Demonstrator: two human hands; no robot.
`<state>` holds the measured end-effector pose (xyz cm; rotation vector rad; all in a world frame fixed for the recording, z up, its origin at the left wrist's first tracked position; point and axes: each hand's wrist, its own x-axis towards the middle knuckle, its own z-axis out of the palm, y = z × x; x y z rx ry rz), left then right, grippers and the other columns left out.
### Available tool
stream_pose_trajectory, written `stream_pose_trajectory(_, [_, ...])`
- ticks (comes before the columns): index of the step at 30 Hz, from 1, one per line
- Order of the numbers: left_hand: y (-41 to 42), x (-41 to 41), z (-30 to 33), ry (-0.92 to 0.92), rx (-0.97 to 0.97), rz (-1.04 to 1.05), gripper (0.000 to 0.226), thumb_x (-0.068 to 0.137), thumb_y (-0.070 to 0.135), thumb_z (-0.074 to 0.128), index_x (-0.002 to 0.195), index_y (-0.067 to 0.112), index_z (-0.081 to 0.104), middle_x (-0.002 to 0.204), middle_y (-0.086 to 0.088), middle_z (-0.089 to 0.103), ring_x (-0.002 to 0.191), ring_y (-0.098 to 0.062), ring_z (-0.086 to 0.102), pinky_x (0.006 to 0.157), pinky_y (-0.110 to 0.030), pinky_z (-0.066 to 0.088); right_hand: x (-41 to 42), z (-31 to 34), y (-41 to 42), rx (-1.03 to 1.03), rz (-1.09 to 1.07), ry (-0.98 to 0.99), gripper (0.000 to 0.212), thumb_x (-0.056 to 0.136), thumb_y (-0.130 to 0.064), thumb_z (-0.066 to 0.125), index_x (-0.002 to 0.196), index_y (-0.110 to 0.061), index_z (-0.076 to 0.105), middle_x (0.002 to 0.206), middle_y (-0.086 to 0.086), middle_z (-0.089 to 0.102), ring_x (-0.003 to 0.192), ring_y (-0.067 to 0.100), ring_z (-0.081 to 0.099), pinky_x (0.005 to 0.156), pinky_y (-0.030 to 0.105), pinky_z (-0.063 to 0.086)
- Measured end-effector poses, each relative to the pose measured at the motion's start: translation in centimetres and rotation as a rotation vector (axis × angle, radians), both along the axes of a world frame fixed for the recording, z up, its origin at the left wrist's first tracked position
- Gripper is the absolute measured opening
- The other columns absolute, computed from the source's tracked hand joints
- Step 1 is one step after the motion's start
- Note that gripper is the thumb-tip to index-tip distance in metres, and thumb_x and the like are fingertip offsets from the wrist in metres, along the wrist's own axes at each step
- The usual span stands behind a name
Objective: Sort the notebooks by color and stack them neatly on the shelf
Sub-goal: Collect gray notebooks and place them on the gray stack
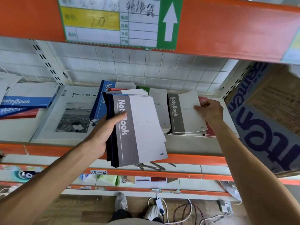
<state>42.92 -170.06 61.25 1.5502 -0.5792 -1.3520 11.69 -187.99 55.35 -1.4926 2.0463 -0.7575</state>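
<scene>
My left hand (107,127) grips a stack of notebooks (142,127) above the shelf's front edge, a grey-and-white one on top and dark blue ones beneath. My right hand (209,111) pinches the right edge of the top grey-and-white notebook (185,114) of a pile on the shelf (186,145). Red notebooks (210,130) lie under that pile's right side. Behind my held stack stand blue notebooks (103,95), with a red and a green one (144,89) partly hidden.
A large photo-cover notebook (69,112) lies at left, beside blue and red notebooks (26,103). A cardboard box (267,117) stands on the shelf at right. An orange beam with a label (113,21) hangs overhead. Cables and a power strip (159,207) lie on the floor.
</scene>
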Motion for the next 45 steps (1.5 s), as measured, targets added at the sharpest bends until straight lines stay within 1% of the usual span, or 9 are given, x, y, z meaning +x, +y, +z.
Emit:
stream_pose_trajectory(5, [0.5,0.2,0.1,0.005,-0.015,-0.033,0.034,0.082,0.038,0.071,0.114,0.028,0.065,0.093,0.002,0.076,0.085,-0.018,0.073,0.069,-0.031,0.052,0.8,0.1,2.3,-0.062,0.109,0.388,0.034,0.094,-0.040,0.064,0.112,-0.012,0.065,0.111,0.013,0.063,0.095,0.030,0.059,0.080,0.038,0.048])
stream_pose_trajectory(8, [0.7,0.3,0.0,0.012,-0.022,-0.048,0.033,0.082,0.036,0.071,0.114,0.028,0.065,0.093,0.001,0.076,0.085,-0.019,0.073,0.076,-0.036,0.054,3.3,1.5,5.6,-0.219,0.304,0.117,0.023,0.093,-0.036,0.067,0.103,-0.016,0.071,0.098,0.001,0.071,0.086,0.017,0.067,0.077,0.032,0.053])
stream_pose_trajectory(11, [0.6,0.1,0.0,0.016,-0.022,-0.080,0.037,0.081,0.038,0.071,0.116,0.027,0.065,0.100,-0.001,0.075,0.091,-0.021,0.072,0.086,-0.042,0.054,6.7,2.8,9.5,-0.143,0.494,-0.138,0.024,0.095,-0.039,0.065,0.083,-0.020,0.073,0.075,-0.006,0.074,0.068,0.006,0.070,0.064,0.024,0.055])
stream_pose_trajectory(15, [0.3,-0.4,0.3,0.004,-0.051,-0.097,0.026,0.085,0.037,0.068,0.110,0.031,0.065,0.093,0.006,0.076,0.081,-0.011,0.073,0.068,-0.028,0.050,9.0,3.1,11.5,0.008,0.423,-0.470,0.023,0.087,-0.036,0.077,0.092,-0.014,0.075,0.083,0.001,0.076,0.078,0.016,0.075,0.071,0.038,0.063])
stream_pose_trajectory(25, [1.4,-1.3,-0.3,0.057,-0.029,-0.060,0.029,0.082,0.044,0.068,0.108,0.033,0.065,0.096,0.011,0.075,0.091,-0.011,0.070,0.077,-0.030,0.051,8.9,2.4,12.9,0.126,0.269,-0.740,0.017,0.080,-0.018,0.083,0.089,-0.005,0.075,0.089,0.020,0.075,0.076,0.018,0.068,0.070,0.025,0.060])
stream_pose_trajectory(31, [1.7,-1.2,-0.6,0.107,-0.002,-0.010,0.029,0.086,0.040,0.066,0.114,0.031,0.063,0.092,0.010,0.075,0.078,-0.009,0.072,0.064,-0.026,0.049,7.1,1.5,11.8,0.125,0.231,-0.656,0.014,0.082,-0.016,0.081,0.089,-0.012,0.071,0.073,0.001,0.070,0.068,0.014,0.062,0.065,0.033,0.056])
stream_pose_trajectory(35, [1.5,-0.7,-0.3,0.139,0.001,-0.005,0.029,0.088,0.040,0.064,0.115,0.029,0.064,0.094,0.005,0.076,0.076,-0.013,0.073,0.065,-0.029,0.052,4.0,2.5,8.8,0.040,0.155,-0.637,0.012,0.083,-0.014,0.079,0.085,-0.017,0.067,0.067,-0.004,0.065,0.061,0.011,0.056,0.058,0.026,0.049])
stream_pose_trajectory(39, [1.5,-0.2,-0.1,0.147,-0.009,-0.005,0.028,0.089,0.040,0.062,0.114,0.027,0.064,0.093,0.003,0.076,0.073,-0.014,0.073,0.062,-0.029,0.053,1.0,3.3,5.7,0.024,0.046,-0.710,0.011,0.084,-0.010,0.078,0.089,-0.011,0.068,0.078,0.004,0.067,0.059,0.013,0.061,0.055,0.027,0.051])
stream_pose_trajectory(45, [1.1,0.1,-0.2,0.110,0.003,0.000,0.033,0.087,0.042,0.065,0.116,0.026,0.065,0.094,0.001,0.076,0.077,-0.018,0.074,0.069,-0.033,0.054,-1.2,1.7,1.4,0.043,-0.067,-0.544,0.017,0.079,-0.012,0.084,0.085,-0.018,0.069,0.108,0.008,0.073,0.092,0.020,0.069,0.091,0.034,0.057])
